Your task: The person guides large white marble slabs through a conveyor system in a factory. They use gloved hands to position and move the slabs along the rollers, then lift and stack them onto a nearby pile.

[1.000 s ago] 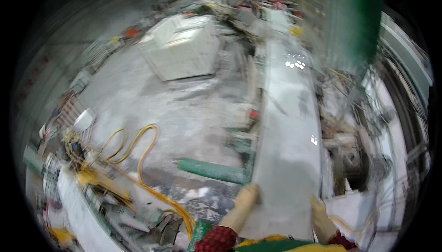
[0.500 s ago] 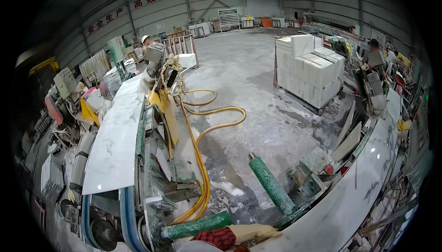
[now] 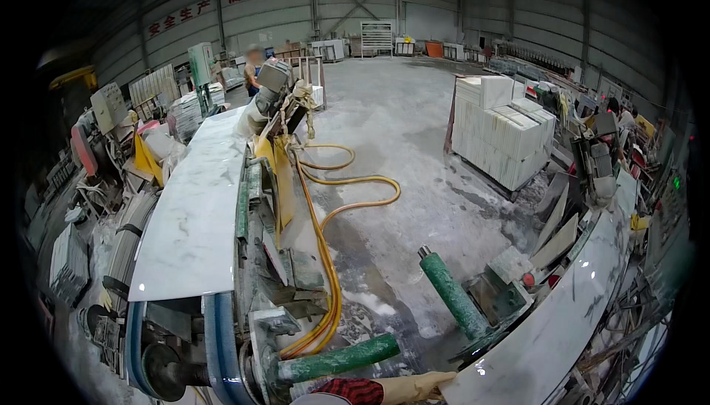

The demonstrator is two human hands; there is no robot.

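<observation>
At the bottom edge, my left hand (image 3: pixel 418 388), in a beige glove below a red-and-black checked sleeve (image 3: pixel 356 390), reaches to the right. Its fingers meet the near end of a long white marble slab (image 3: pixel 543 342) with grey veins and look closed on its edge; the thumb side is hard to make out. That slab lies along the machine line on the right. My right hand is not in view. Just beyond my forearm lies a green roller (image 3: pixel 340 358); a second green roller (image 3: pixel 455 294) slants beside the slab.
Another marble slab (image 3: pixel 188 220) rests on blue belts (image 3: pixel 222 346) at left, by a polishing machine (image 3: pixel 270 83). Yellow hoses (image 3: pixel 325 257) curl over the floor. Stacked white slabs (image 3: pixel 503 142) stand at right. A person (image 3: pixel 251 72) is beyond the left machine; others work far right.
The view has turned slightly left, shifting the scene to the right. My gloved hand stays at the slab's near end. The person beyond the left machine shows more of the body now.
</observation>
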